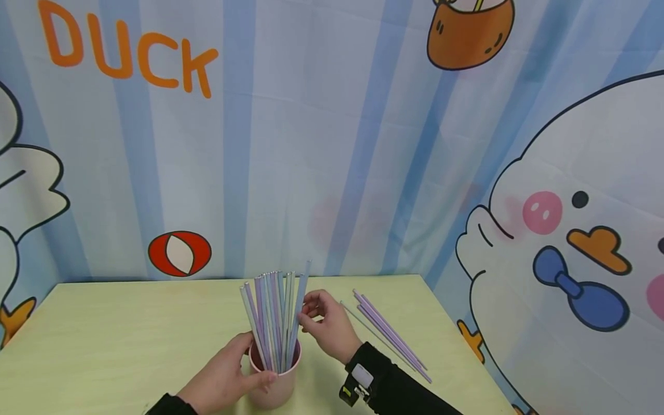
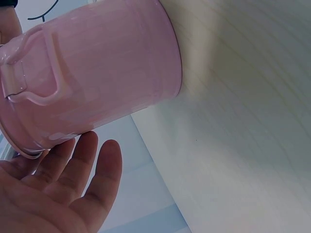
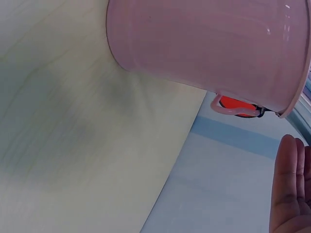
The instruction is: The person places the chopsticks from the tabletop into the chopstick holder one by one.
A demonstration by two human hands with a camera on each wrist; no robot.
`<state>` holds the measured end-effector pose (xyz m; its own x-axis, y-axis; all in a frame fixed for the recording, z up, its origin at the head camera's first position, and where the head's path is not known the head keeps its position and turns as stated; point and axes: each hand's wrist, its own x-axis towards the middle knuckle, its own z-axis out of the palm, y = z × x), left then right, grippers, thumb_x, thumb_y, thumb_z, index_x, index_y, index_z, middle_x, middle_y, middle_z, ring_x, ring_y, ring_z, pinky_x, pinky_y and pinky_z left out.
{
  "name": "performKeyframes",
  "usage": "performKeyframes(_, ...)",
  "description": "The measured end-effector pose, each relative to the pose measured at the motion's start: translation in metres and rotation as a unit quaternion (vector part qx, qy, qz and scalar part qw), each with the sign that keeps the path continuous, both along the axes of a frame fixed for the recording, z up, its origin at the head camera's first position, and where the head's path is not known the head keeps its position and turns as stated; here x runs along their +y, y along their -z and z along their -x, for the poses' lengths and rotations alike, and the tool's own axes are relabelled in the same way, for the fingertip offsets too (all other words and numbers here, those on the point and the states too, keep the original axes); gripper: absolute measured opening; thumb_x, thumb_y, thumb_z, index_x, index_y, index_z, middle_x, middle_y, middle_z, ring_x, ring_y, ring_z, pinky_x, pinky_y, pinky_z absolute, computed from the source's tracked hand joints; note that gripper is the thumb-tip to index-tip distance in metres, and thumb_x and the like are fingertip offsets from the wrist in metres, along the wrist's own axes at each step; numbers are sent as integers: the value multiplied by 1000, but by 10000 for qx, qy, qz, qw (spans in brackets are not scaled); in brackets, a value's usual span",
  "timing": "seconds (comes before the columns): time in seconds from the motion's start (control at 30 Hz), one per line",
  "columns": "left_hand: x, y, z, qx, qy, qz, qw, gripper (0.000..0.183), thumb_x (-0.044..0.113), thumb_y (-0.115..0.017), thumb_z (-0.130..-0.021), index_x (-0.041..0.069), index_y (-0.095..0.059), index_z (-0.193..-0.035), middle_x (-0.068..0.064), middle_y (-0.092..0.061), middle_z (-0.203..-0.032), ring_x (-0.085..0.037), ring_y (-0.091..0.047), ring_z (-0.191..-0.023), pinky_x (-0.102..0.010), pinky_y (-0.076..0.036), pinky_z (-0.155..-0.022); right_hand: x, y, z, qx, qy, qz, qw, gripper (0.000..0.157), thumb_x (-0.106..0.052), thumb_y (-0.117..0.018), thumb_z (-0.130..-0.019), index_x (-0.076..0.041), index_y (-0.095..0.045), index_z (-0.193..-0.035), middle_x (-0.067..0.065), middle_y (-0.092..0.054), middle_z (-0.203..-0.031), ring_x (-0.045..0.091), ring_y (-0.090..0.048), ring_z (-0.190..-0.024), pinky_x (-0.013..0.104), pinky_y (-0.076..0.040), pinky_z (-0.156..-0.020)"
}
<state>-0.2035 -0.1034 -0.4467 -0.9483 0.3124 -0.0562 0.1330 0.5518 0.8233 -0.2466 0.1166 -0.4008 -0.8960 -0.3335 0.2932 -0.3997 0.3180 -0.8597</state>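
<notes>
A pink pail with small side handles stands upright on the table, filled with a bunch of pale purple, blue and whitish straws. My left hand holds the pail near its rim, thumb in front and fingers round the left side. In the left wrist view, the fingers of that hand lie along the pail's wall. At the bunch's right edge, my right hand pinches a blue straw between thumb and fingers; its lower end is inside the pail. The right wrist view shows the hand beside the rim, the pinch out of sight.
Several loose purple straws and a thin pale straw lie on the table to the right of my right hand. The light wooden table ends at a striped curtain with cartoon prints.
</notes>
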Motion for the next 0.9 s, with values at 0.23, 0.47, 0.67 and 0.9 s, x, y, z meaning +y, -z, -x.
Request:
performKeyframes(0.23,1,-1,0,-118,-106,-22,9999,91,49,-78,-71,16,-34,-143,-10,-48,-138,-25,-49,-113,-60,-43,-96,3,30,15,-43,-34,-254,9997,26,-15,-66,-89,-7,-54,-111,8,-60,-94,16,-59,-82,26,-56,-66)
performKeyframes(0.47,0,-1,-1,-50,-52,-47,10000,91,51,-78,-70,16,-35,-143,-10,-48,-137,-23,-49,-111,-57,-45,-96,1,22,5,-70,-62,-424,9991,27,-13,-66,-88,-3,-54,-110,8,-60,-93,16,-58,-84,25,-53,-69)
performKeyframes(0.67,-1,0,-1,15,22,-69,10000,91,50,-78,-71,16,-34,-143,-10,-48,-138,-23,-49,-111,-57,-45,-95,-3,-1,-14,-145,-104,-433,9989,25,-6,-64,-89,2,-54,-110,12,-60,-93,21,-58,-85,24,-53,-69)
performKeyframes(0.9,-1,1,-1,118,63,-91,9999,91,51,-78,-71,17,-35,-143,-10,-47,-139,-23,-48,-113,-58,-44,-96,3,2,-11,-125,-64,-530,9985,22,-7,-62,-90,0,-56,-111,14,-61,-93,20,-60,-82,24,-54,-66)
